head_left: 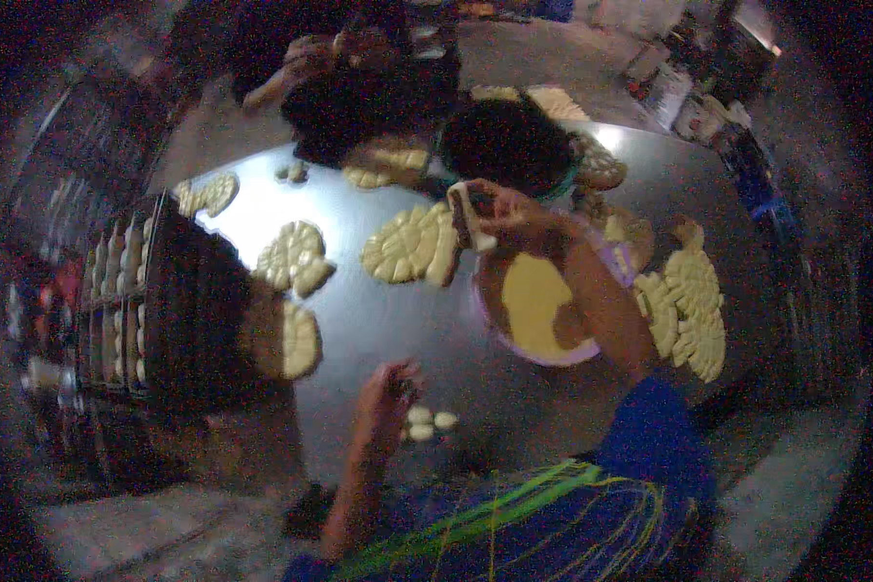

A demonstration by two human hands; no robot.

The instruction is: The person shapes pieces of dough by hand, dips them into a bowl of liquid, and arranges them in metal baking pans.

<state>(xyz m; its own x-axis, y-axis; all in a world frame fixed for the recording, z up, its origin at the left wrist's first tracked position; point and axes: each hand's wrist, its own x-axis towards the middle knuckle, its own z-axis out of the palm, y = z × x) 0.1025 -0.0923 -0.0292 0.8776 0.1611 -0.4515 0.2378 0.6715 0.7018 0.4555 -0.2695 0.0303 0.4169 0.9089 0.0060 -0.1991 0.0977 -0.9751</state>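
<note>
My right hand (516, 211) reaches over the metal table, its fingers closed on a pale strip (468, 218) that looks like dough. The strip hangs beside a large segmented dough piece (407, 244). Under my right forearm is a pink-rimmed bowl (482, 315) with a smooth yellow mass (533, 296) inside; the arm hides part of it. Lower on the table, my left hand (396, 383) has its fingers curled in, and blur hides anything they may hold. Several small white dough balls (422, 424) lie just beside it.
More shaped dough pieces lie at left (291, 257) and right (694, 306). A tall rack (189, 310) with dough pieces stands against the left side. A dark round thing (504, 145) is at the table's far side. Across the table are another person's hands (330, 60).
</note>
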